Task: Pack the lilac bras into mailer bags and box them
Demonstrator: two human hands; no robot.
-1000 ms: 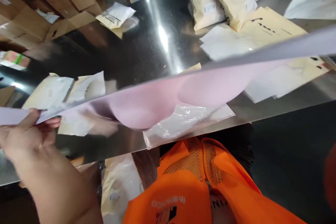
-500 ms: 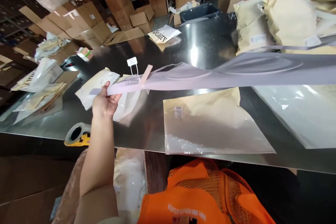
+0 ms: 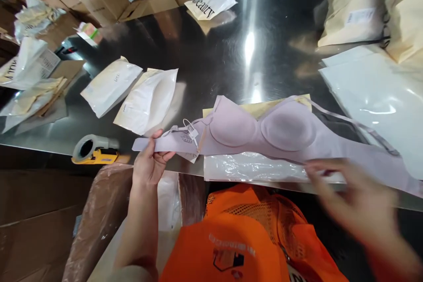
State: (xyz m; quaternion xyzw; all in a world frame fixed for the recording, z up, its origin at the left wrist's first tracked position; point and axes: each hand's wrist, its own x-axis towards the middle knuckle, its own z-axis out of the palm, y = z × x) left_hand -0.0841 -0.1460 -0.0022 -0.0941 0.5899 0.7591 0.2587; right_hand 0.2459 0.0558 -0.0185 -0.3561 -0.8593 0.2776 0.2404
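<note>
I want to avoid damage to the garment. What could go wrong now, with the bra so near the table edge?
1. The bra lies on a clear bag at the near edge of the table. Pinched only at one end by the left hand, it might slide off.
2. The hang tag dangles beside that grip and could snag.
3. The right hand is blurred; a hasty touch might crease the band.

The right hand (image 3: pixel 350 200) is a blur; past it the bra (image 3: pixel 257 132) runs out of view at the edge.
</note>
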